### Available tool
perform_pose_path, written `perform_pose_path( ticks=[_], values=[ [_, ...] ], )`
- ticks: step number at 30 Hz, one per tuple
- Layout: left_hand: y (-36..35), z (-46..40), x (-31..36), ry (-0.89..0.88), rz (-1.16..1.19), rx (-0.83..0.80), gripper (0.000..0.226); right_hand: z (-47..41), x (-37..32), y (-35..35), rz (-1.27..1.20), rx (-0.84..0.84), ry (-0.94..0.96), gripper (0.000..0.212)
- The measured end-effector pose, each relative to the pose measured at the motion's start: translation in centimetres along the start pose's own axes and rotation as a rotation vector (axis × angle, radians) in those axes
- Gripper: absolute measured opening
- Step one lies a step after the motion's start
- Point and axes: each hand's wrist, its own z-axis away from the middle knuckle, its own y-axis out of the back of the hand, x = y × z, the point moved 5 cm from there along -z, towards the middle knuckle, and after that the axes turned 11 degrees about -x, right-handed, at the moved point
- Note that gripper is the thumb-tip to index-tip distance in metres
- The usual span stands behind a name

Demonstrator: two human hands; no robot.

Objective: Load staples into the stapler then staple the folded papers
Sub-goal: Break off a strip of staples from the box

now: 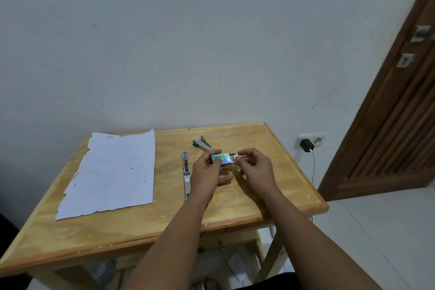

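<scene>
1. Staple box (221, 158) is held above the table (235, 198); left hand (207, 172) grip closed on it.
2. Right hand (254, 167) grip pinches the box's inner tray (233, 160).
3. Opened stapler (186, 175) and papers (113, 172) lie on the table.

Small green staple box (220, 158) up off the table, its inner tray slid partway out right. Stapler (186, 175) lies swung open flat, left of it. White papers (110, 173) far left, flat.
</scene>
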Motion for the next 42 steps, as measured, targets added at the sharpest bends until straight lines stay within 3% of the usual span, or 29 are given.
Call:
perform_pose_path(
  ticks=[11,19,27,42],
  values=[
    [-0.3,-0.3,0.1,0.014,-0.048,0.025,0.029,0.1,0.4,-0.5,0.246,-0.019,0.033,0.025],
    [-0.3,-0.4,0.1,0.037,-0.037,-0.004,0.03,-0.1,0.6,-0.3,0.229,-0.003,0.05,0.009],
    [-0.1,-0.4,-0.1,0.033,0.007,0.039,0.029,-0.2,0.6,-0.3,0.224,-0.009,0.064,0.022],
    [0.2,-1.0,-0.6,0.029,-0.05,0.103,0.029,-0.5,1.2,-0.7,0.343,-0.089,0.06,0.021]
  ],
)
